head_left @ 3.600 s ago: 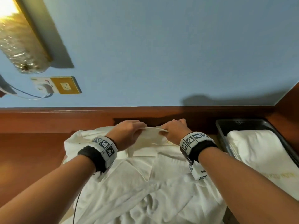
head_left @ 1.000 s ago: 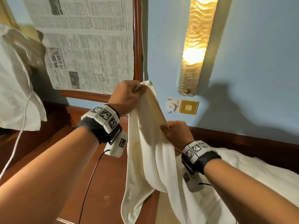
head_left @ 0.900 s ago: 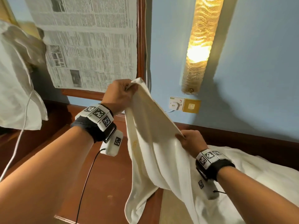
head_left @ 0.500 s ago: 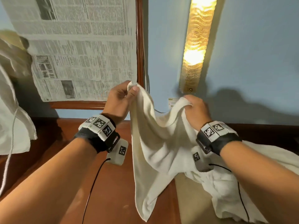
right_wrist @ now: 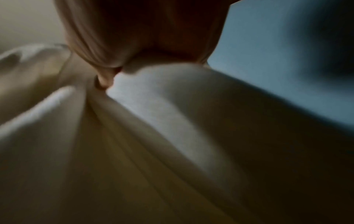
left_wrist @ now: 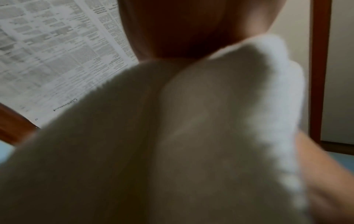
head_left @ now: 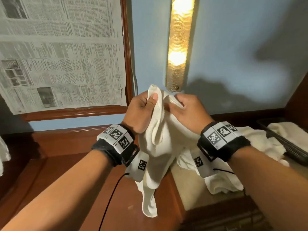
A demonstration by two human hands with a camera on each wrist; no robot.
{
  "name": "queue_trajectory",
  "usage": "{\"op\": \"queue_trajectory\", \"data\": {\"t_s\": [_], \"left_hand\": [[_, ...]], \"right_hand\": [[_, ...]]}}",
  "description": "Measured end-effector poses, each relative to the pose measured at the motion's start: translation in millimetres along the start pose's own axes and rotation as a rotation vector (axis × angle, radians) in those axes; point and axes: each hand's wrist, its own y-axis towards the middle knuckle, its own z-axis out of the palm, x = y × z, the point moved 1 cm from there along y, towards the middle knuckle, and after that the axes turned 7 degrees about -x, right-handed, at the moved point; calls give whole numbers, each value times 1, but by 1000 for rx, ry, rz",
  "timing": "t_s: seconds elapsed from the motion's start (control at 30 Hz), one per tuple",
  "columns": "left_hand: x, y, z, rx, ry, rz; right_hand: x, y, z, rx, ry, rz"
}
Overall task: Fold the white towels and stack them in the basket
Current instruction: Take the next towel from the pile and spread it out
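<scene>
A white towel (head_left: 156,147) hangs in the air in front of me, lifted off the counter. My left hand (head_left: 141,110) pinches its top edge between thumb and fingers. My right hand (head_left: 185,109) grips the same top edge close beside it, so the cloth bunches between them. Both wrist views are blurred and filled by the towel (left_wrist: 172,151) (right_wrist: 153,136). The dark basket (head_left: 286,147) stands at the far right with a folded white towel (head_left: 293,134) inside. More white towels (head_left: 233,167) lie heaped on the counter below my right wrist.
A brown wooden counter (head_left: 66,180) runs below my arms. A lit wall lamp (head_left: 180,42) is on the blue wall ahead. A wood-framed panel covered with newspaper (head_left: 58,52) is at the left. White cloth (head_left: 3,152) hangs at the far left edge.
My right hand has come up and in toward my left hand, bringing the two held parts of the towel's top edge close together. My view has turned slightly right, showing the basket.
</scene>
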Motion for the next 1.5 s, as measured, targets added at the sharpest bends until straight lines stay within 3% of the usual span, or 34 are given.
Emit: {"op": "queue_trajectory", "data": {"t_s": [0.13, 0.3, 0.37, 0.43, 0.6, 0.7, 0.83, 1.03, 1.13, 1.23, 1.37, 1.5], "left_hand": [[-1, -7, -1, -3, 16, 1], [-9, -16, 8, 43, -1, -7], [-15, -20, 22, 83, -6, -2], [-23, -24, 41, 107, -26, 11], [-37, -19, 87, 69, -108, 28], [-43, -19, 109, 42, -194, -66], [-50, -27, 135, 208, -329, -277], [-50, -43, 164, 221, -221, -200], [-43, -50, 161, 145, -125, -203], [-44, -61, 154, 151, -14, -209], [-51, -76, 146, 223, 29, -224], [-58, -80, 115, 190, 19, -260]], "right_hand": [[-61, -49, -12, 84, -245, 148], [-145, -102, -62, -110, -260, 489], [-140, -94, -75, -239, -213, 446], [-112, -71, -81, -293, -131, 275], [-33, -26, -98, -168, -57, -50], [-23, -17, -118, -209, -94, -118], [-36, -18, -137, -216, -114, -71], [-71, -62, -154, -132, -51, 6], [-95, -98, -155, 49, -187, 144], [-133, -128, -149, 230, -391, 335], [-181, -151, -143, 204, -399, 456], [-202, -158, -142, 121, -389, 517]]}}
